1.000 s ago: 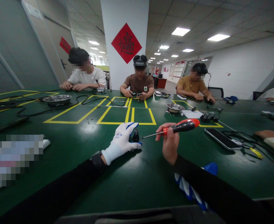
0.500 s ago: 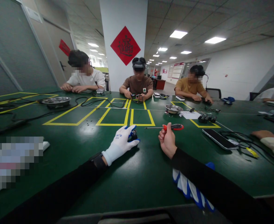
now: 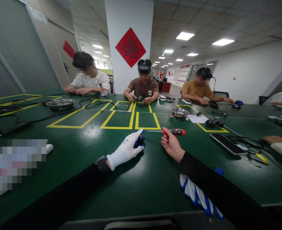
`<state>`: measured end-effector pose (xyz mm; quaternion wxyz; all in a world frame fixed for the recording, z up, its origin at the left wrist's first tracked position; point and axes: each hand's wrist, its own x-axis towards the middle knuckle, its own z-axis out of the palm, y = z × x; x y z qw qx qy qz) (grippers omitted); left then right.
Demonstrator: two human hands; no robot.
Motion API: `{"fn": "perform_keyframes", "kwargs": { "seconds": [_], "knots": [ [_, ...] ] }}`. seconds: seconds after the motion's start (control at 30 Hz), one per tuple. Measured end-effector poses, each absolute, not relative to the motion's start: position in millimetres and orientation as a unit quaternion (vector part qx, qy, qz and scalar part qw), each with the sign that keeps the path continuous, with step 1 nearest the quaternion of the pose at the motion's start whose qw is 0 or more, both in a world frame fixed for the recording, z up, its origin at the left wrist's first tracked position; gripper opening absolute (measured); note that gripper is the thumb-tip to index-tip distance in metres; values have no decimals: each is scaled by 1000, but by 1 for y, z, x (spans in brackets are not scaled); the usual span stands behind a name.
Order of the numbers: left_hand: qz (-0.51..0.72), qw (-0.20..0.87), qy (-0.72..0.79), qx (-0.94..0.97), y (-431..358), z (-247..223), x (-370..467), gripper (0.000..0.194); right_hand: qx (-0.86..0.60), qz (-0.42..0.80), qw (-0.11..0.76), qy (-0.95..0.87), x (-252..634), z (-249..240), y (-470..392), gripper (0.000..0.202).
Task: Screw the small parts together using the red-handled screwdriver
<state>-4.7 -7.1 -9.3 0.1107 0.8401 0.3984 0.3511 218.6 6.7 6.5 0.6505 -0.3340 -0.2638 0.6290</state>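
Observation:
My left hand (image 3: 125, 148), in a white work glove with blue fingertips, is closed around a small black part (image 3: 141, 140) with a shiny metal top. The part is partly hidden by the fingers, so its kind is unclear. My bare right hand (image 3: 172, 147) pinches a screwdriver (image 3: 177, 131) by the front of its red and black handle. The shaft lies nearly level and points left, its tip close to the gloved index fingertip; whether they touch I cannot tell. Under my right forearm lies a white and blue glove (image 3: 198, 195).
A phone (image 3: 227, 143) and cables (image 3: 252, 151) lie right. Farther back are a metal bowl (image 3: 179, 111), white paper (image 3: 196, 118) and several black parts (image 3: 214, 122). Another metal bowl (image 3: 60, 103) stands left. Yellow tape (image 3: 64, 126) marks the green table. Co-workers sit across it.
My right hand has brought the screwdriver left, its tip now near my left fingertips. The left hand still holds the black part. A co-worker at the right has stretched an arm toward a blue item.

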Motion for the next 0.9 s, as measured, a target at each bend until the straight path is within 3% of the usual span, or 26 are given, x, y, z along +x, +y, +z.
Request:
{"fn": "perform_keyframes", "kwargs": {
  "seconds": [0.13,0.37,0.53,0.73,0.9],
  "knots": [
    [352,95,419,831,-7,-8,-4,76,-344,630,637,-283,217,8,5,25],
    [389,108,430,808,-16,8,-5,62,-370,610,627,-313,216,9,0,37],
    [508,109,464,718,-9,20,-22,48,-417,517,666,-341,218,9,-2,30],
    [510,74,546,660,32,5,-63,46,-414,482,678,-369,215,8,-1,21],
    [448,203,597,633,50,-14,-77,48,-424,520,620,-406,211,7,-4,34]
  ]
}}
